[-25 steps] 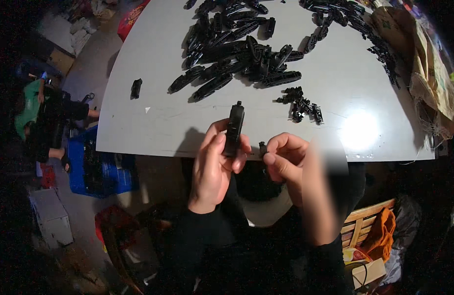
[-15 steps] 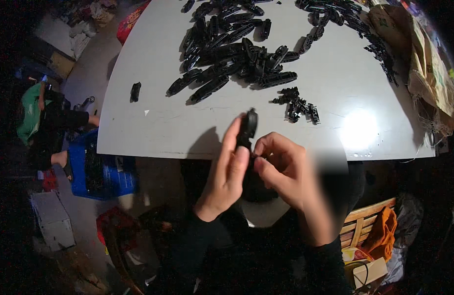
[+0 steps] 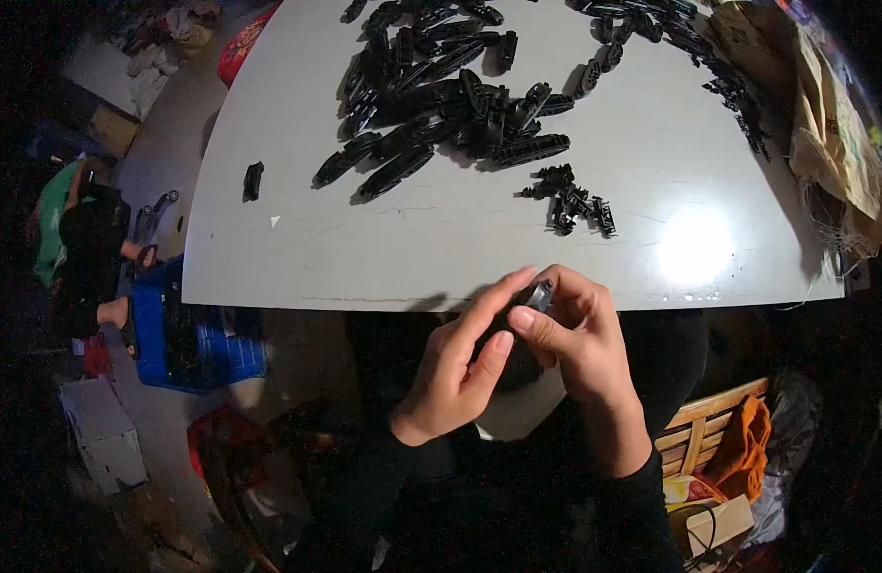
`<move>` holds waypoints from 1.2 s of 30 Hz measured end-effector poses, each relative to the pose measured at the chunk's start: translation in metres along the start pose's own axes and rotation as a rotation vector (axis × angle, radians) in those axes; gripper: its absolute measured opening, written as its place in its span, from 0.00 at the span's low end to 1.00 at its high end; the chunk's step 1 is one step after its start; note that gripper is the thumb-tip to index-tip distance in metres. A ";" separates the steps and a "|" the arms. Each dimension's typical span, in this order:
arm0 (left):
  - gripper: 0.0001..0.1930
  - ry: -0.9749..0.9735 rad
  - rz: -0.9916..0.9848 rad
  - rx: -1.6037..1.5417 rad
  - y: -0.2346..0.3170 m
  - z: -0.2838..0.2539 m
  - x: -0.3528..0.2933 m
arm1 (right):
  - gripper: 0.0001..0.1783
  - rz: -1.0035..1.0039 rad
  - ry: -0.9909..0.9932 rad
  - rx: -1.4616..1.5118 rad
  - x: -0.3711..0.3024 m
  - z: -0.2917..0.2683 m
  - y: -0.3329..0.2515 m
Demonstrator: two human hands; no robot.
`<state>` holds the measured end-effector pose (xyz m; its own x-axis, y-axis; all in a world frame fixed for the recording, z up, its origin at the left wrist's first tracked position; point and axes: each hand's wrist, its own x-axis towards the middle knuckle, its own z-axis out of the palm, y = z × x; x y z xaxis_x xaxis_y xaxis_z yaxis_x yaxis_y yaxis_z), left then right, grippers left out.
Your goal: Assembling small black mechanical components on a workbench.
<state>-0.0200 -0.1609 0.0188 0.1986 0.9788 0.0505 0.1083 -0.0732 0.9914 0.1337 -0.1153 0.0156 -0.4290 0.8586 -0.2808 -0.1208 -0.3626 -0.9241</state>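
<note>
Just past the table's near edge, a black plastic part [image 3: 536,295] sits between my two hands, its lower portion hidden by fingers. My left hand [image 3: 457,365] closes along its left side, thumb and fingers around it. From the right, my right hand [image 3: 586,342] grips its upper end, with the thumb pressed on the near face. Beyond them on the table lies a small cluster of black clip-like pieces [image 3: 567,201]. A large heap of long black plastic parts [image 3: 431,119] covers the table farther back.
The white table [image 3: 336,258] has one black piece [image 3: 254,181] at its left. More small black pieces [image 3: 737,110] trail along the right, near a brown paper sack [image 3: 823,124]. A blue crate [image 3: 202,334] stands on the floor at left, beside another person [image 3: 92,239]. A wooden slatted chair [image 3: 694,435] is at right.
The black part has gone from standing upright in my left hand to tilting right, lower and mostly covered. My right hand has moved onto its upper end. The other person's hand has shifted.
</note>
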 end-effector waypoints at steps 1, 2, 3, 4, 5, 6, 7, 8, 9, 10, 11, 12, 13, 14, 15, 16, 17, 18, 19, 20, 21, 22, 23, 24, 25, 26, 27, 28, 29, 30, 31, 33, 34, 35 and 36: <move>0.25 0.003 0.026 0.019 -0.001 0.000 -0.001 | 0.12 -0.009 0.001 0.011 -0.001 0.001 0.001; 0.25 0.001 0.054 0.030 -0.005 0.001 0.001 | 0.12 -0.008 0.004 0.010 -0.002 0.001 0.000; 0.25 0.001 0.053 0.028 -0.006 -0.002 0.003 | 0.12 -0.028 0.012 0.009 -0.004 0.001 -0.002; 0.25 0.005 0.141 0.209 -0.006 -0.009 0.006 | 0.12 -0.048 0.019 0.008 -0.005 0.000 -0.004; 0.24 0.010 0.228 0.391 -0.006 -0.017 0.010 | 0.12 -0.184 0.072 0.004 0.001 -0.006 0.004; 0.21 0.120 0.266 0.501 -0.006 -0.022 0.021 | 0.12 -0.323 0.139 -0.006 0.006 -0.019 0.007; 0.18 0.240 0.294 0.620 -0.006 -0.033 0.029 | 0.14 -0.293 0.165 0.216 0.006 -0.017 -0.010; 0.17 0.352 0.279 0.805 -0.009 -0.048 0.035 | 0.14 -0.364 0.206 0.187 0.012 -0.025 -0.010; 0.16 0.459 0.286 0.896 -0.023 -0.056 0.044 | 0.13 -0.401 0.283 -0.187 0.018 -0.034 -0.012; 0.16 0.521 0.324 1.036 -0.022 -0.065 0.051 | 0.11 -0.439 0.341 -0.549 0.023 -0.036 -0.020; 0.15 0.545 0.273 1.101 -0.023 -0.070 0.056 | 0.12 -0.428 0.367 -0.739 0.028 -0.031 -0.023; 0.14 0.569 0.221 1.164 -0.023 -0.074 0.059 | 0.12 -0.414 0.393 -0.929 0.033 -0.025 -0.025; 0.14 0.569 0.223 1.161 -0.024 -0.074 0.060 | 0.14 -0.498 0.386 -1.155 0.038 -0.029 -0.020; 0.13 0.565 0.190 1.182 -0.025 -0.075 0.062 | 0.14 -0.498 0.388 -1.158 0.038 -0.033 -0.016; 0.13 0.561 0.157 1.203 -0.026 -0.075 0.063 | 0.14 -0.448 0.380 -1.121 0.038 -0.037 -0.013; 0.13 0.560 0.159 1.203 -0.024 -0.074 0.064 | 0.13 -0.399 0.372 -1.082 0.037 -0.039 -0.013; 0.12 0.560 0.153 1.266 -0.023 -0.074 0.062 | 0.10 -0.371 0.353 -0.932 0.035 -0.037 -0.018; 0.12 0.559 0.147 1.329 -0.022 -0.075 0.061 | 0.10 -0.370 0.350 -0.932 0.033 -0.039 -0.017; 0.12 0.559 0.143 1.330 -0.023 -0.075 0.060 | 0.08 -0.272 0.297 -0.640 0.030 -0.043 -0.016; 0.12 0.566 0.153 1.303 -0.025 -0.077 0.059 | 0.07 -0.173 0.241 -0.347 0.027 -0.044 -0.014; 0.11 0.570 0.166 1.270 -0.028 -0.076 0.059 | 0.05 -0.091 0.237 -0.261 0.022 -0.041 -0.019; 0.11 0.566 0.166 1.266 -0.032 -0.075 0.059 | 0.05 -0.088 0.241 -0.262 0.018 -0.040 -0.018; 0.10 0.552 0.190 1.258 -0.035 -0.074 0.059 | 0.05 -0.079 0.217 -0.172 0.015 -0.041 -0.017; 0.09 0.539 0.215 1.249 -0.037 -0.072 0.060 | 0.06 -0.070 0.194 -0.081 0.012 -0.042 -0.017; 0.09 0.535 0.218 1.245 -0.037 -0.069 0.060 | 0.06 -0.070 0.200 -0.083 0.008 -0.041 -0.018; 0.07 0.544 0.202 1.013 -0.036 -0.068 0.054 | 0.06 -0.045 0.165 0.012 0.007 -0.035 -0.019; 0.06 0.549 0.187 0.782 -0.033 -0.067 0.048 | 0.06 -0.019 0.128 0.106 0.007 -0.028 -0.018; 0.06 0.547 0.187 0.780 -0.030 -0.060 0.045 | 0.06 -0.018 0.131 0.105 0.005 -0.025 -0.015; 0.07 0.501 0.074 0.358 -0.024 -0.049 0.042 | 0.07 -0.045 0.126 0.088 0.004 -0.021 -0.013; 0.09 0.438 -0.036 -0.061 -0.017 -0.038 0.041 | 0.07 -0.075 0.122 0.072 0.002 -0.019 -0.012; 0.13 0.363 -0.079 -0.281 -0.013 -0.027 0.041 | 0.07 -0.064 0.109 0.069 0.002 -0.015 -0.012; 0.14 0.300 -0.134 -0.445 -0.012 -0.017 0.037 | 0.08 -0.018 0.081 0.084 0.001 -0.007 -0.010; 0.15 0.294 -0.163 -0.489 -0.009 -0.012 0.037 | 0.08 0.001 0.044 0.095 0.002 -0.006 -0.008; 0.16 0.293 -0.161 -0.464 -0.008 -0.009 0.036 | 0.07 0.023 0.030 0.103 0.002 -0.001 -0.011; 0.17 0.284 -0.139 -0.491 -0.008 -0.005 0.035 | 0.07 0.022 0.032 0.105 0.004 0.003 -0.010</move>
<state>-0.0187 -0.1254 0.0130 -0.0615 0.9908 -0.1205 -0.3628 0.0903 0.9275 0.1302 -0.1098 0.0242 -0.4035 0.8607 -0.3104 -0.2052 -0.4157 -0.8860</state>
